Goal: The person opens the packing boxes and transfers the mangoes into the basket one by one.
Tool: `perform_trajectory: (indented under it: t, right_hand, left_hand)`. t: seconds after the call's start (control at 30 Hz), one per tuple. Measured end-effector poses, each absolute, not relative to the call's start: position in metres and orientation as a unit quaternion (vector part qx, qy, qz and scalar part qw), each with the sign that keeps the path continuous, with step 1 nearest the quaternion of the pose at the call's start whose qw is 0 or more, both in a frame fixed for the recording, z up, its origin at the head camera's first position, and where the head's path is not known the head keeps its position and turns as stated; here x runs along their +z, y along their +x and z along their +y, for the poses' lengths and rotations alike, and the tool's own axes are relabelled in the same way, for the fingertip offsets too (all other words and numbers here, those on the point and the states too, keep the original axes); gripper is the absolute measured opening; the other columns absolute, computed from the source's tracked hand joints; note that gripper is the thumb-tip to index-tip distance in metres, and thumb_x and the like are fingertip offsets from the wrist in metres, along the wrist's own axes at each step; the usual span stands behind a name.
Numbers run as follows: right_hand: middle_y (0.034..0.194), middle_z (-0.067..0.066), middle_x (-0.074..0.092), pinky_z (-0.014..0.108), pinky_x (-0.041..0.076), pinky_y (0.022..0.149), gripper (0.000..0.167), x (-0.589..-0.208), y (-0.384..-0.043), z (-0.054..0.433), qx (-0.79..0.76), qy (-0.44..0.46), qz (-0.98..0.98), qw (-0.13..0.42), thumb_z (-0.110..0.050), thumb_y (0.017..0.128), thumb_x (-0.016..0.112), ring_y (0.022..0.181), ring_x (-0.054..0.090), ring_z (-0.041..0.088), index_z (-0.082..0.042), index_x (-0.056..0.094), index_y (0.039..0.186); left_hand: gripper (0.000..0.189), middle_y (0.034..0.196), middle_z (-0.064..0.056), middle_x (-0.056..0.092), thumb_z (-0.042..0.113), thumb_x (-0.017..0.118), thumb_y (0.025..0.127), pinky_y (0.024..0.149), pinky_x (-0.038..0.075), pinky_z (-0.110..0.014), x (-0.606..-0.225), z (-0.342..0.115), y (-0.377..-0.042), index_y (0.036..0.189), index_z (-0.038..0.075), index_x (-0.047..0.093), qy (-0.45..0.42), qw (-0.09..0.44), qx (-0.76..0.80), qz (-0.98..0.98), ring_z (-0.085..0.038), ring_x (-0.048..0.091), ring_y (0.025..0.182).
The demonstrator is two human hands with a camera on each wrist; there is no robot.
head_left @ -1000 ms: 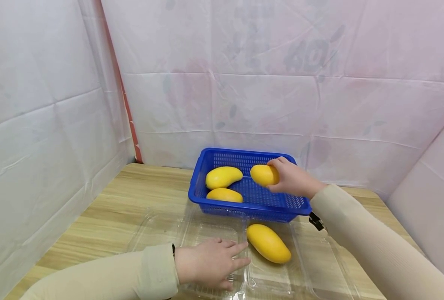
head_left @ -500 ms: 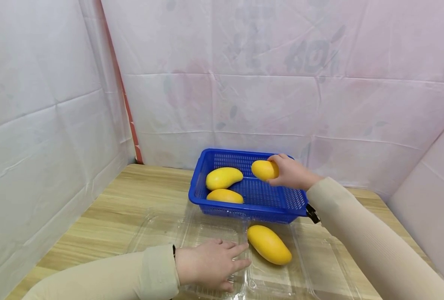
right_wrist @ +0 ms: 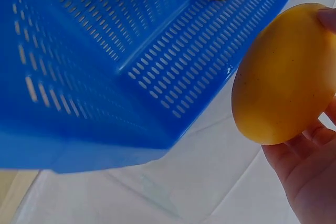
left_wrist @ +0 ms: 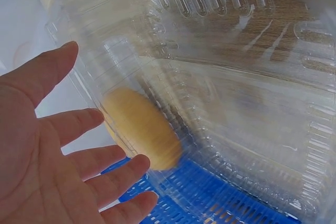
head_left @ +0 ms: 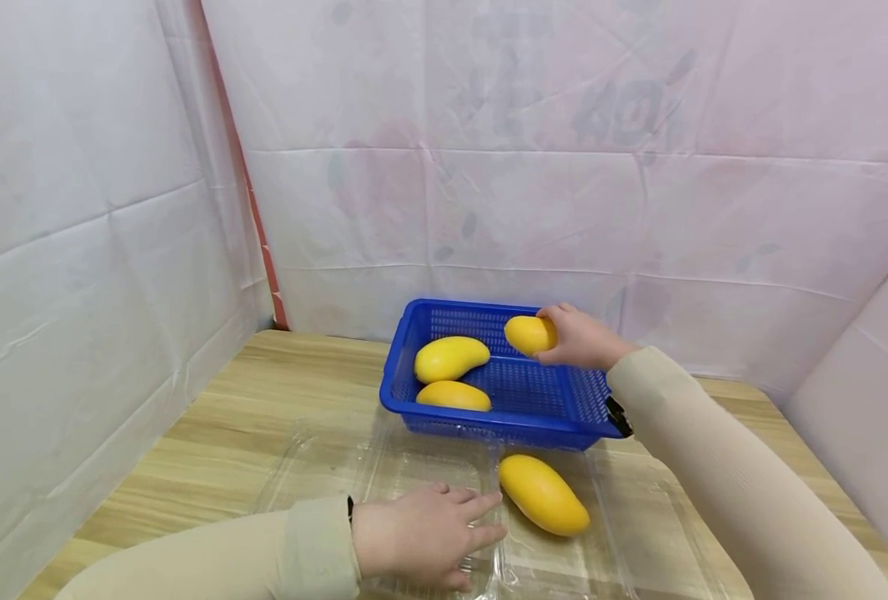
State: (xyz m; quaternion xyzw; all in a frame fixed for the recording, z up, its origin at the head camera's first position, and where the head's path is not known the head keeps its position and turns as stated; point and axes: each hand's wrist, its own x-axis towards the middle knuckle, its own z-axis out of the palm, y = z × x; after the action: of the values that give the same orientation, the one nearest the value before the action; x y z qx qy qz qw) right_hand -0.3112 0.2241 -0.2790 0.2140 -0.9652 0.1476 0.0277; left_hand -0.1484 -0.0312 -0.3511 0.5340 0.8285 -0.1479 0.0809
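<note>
My right hand [head_left: 582, 337] grips a yellow mango [head_left: 529, 335] over the right part of a blue plastic basket [head_left: 504, 427]. In the right wrist view the held mango [right_wrist: 286, 74] sits between thumb and fingers, beside the basket's rim. Two more mangoes, one at the back [head_left: 451, 359] and one in front [head_left: 454, 396], lie in the basket's left half. My left hand [head_left: 432, 533] spreads its fingers at the edge of a clear plastic clamshell box [head_left: 421, 462]. Just right of those fingertips a mango [head_left: 544, 495] rests in a clear plastic section.
Transparent lids or trays lie to the left [head_left: 316, 458] and right of the mango on the wooden table [head_left: 211, 433]. White sheeting [head_left: 444, 217] walls in the back and both sides, close behind the basket.
My right hand has lifted the gripped mango slightly, up and back over the basket. The left hand has stayed nearly in place, and the other mangoes have not moved.
</note>
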Motion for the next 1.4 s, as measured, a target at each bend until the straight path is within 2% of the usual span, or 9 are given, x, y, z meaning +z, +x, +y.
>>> perform_trajectory:
  t: [0.4, 0.7, 1.17, 1.4]
  right_hand:
    - [0.113, 0.020, 0.049, 0.045, 0.046, 0.077, 0.062, -0.287, -0.336, 0.215, 0.158, 0.205, -0.966, 0.010, -0.027, 0.077, 0.072, 0.090, 0.052, 0.029, 0.004, 0.047, 0.124]
    - [0.116, 0.022, 0.049, 0.046, 0.045, 0.083, 0.063, -0.291, -0.351, 0.214, 0.158, 0.216, -0.963, 0.014, -0.026, 0.077, 0.072, 0.093, 0.050, 0.031, 0.006, 0.047, 0.125]
    - [0.117, 0.020, 0.052, 0.046, 0.044, 0.084, 0.064, -0.320, -0.375, 0.217, 0.121, 0.195, -0.973, -0.019, -0.027, 0.076, 0.072, 0.093, 0.052, 0.030, 0.003, 0.050, 0.127]
    - [0.115, 0.017, 0.054, 0.047, 0.044, 0.087, 0.062, -0.335, -0.386, 0.217, 0.075, 0.191, -0.977, -0.053, -0.028, 0.075, 0.074, 0.094, 0.052, 0.029, 0.001, 0.053, 0.125]
  left_hand:
    - [0.063, 0.151, 0.002, 0.023, 0.059, 0.046, 0.088, 0.097, 0.040, -0.034, -0.353, -0.034, -0.149, 0.144, 0.032, 0.034, 0.539, 0.070, -0.146, 0.827, -0.010, 0.033, 0.131]
    - [0.064, 0.151, 0.002, 0.025, 0.060, 0.046, 0.088, 0.096, 0.041, -0.033, -0.352, -0.034, -0.149, 0.144, 0.032, 0.035, 0.536, 0.062, -0.158, 0.827, -0.009, 0.034, 0.130]
    - [0.064, 0.151, 0.002, 0.025, 0.058, 0.049, 0.088, 0.096, 0.041, -0.035, -0.354, -0.032, -0.146, 0.144, 0.031, 0.035, 0.533, 0.062, -0.149, 0.830, -0.011, 0.034, 0.130]
    - [0.064, 0.150, 0.003, 0.026, 0.058, 0.050, 0.087, 0.095, 0.041, -0.033, -0.353, -0.030, -0.143, 0.144, 0.032, 0.036, 0.531, 0.055, -0.160, 0.830, -0.010, 0.035, 0.129]
